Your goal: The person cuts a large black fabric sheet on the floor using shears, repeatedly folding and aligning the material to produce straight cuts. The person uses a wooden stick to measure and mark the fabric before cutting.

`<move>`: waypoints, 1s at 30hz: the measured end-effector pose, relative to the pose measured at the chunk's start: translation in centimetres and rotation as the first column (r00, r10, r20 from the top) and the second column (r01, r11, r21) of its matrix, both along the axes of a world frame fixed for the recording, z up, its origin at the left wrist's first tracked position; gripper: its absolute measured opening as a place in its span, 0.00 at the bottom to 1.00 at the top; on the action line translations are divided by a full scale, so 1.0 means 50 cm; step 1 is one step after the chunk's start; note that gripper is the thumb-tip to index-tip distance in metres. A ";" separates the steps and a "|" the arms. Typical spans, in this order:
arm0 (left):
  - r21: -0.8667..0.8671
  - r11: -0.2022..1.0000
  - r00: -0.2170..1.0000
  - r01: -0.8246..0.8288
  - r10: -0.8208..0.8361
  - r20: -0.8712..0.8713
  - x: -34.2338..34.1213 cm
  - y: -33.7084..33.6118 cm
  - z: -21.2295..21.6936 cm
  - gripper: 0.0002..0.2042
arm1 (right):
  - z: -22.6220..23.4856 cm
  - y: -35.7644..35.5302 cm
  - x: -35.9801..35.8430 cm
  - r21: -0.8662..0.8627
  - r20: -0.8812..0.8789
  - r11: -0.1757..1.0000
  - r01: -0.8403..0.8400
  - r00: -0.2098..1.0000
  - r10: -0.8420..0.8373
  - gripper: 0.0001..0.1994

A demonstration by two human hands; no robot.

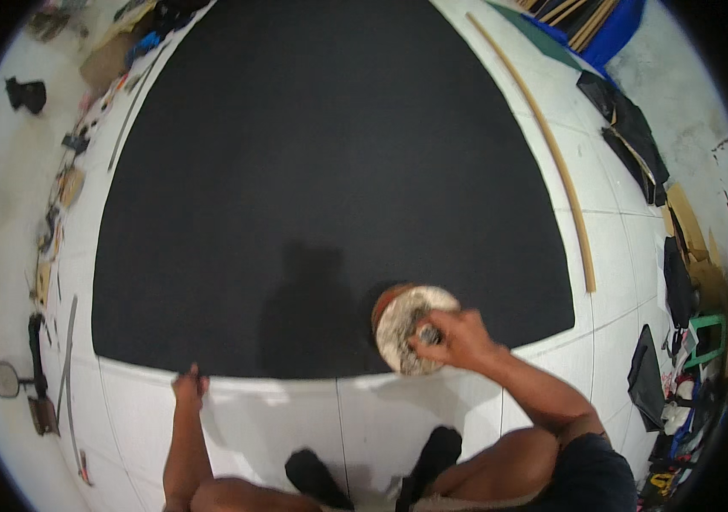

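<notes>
A large black sheet (pixel 321 162) lies flat over the white tiled floor in front of me. My left hand (pixel 189 386) is closed at its near edge, left of the middle, with the fingertips on the border. On the sheet's near right edge stands a round tin (pixel 378 309) with a reddish-brown side. Its whitish, crusted round lid (pixel 398 341) tilts toward me. My right hand (pixel 458 337) is closed around the grey knob (pixel 429 334) at the lid's centre. Whether the lid is seated on the tin or lifted, I cannot tell.
A long wooden strip (pixel 551 145) lies along the sheet's right side. Black pieces (pixel 637 141), a green stool (pixel 707 340) and clutter line the right wall. Thin strips (pixel 67 367), a cutter (pixel 83 468) and a mirror (pixel 5 379) are at left. My feet (pixel 434 452) are near.
</notes>
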State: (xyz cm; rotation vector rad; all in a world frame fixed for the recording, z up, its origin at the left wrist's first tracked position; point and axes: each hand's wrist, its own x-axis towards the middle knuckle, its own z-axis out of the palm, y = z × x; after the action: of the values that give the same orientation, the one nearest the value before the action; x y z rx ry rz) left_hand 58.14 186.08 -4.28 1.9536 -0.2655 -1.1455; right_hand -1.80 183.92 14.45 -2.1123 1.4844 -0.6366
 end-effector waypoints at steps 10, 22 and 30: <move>0.378 0.925 0.677 0.040 -0.304 0.671 -0.091 -0.036 0.121 0.19 | 0.061 -0.105 -0.016 0.407 -0.133 0.913 0.006 0.990 0.053 0.23; 0.418 0.173 0.204 0.892 -0.978 -0.031 -0.685 0.014 1.007 0.23 | 0.519 0.323 -0.123 0.833 0.128 0.552 0.043 0.955 -0.268 0.32; 0.391 0.198 0.228 0.899 -0.973 -0.030 -0.750 -0.043 1.108 0.19 | 0.540 0.735 -0.601 0.755 -0.430 0.403 0.517 0.854 -0.292 0.28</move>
State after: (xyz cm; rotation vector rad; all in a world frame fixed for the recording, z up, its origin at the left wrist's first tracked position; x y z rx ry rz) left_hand 20.64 183.91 51.13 2.1901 -1.7744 -1.7953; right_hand -31.86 220.69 41.44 -1.0299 1.9209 0.2533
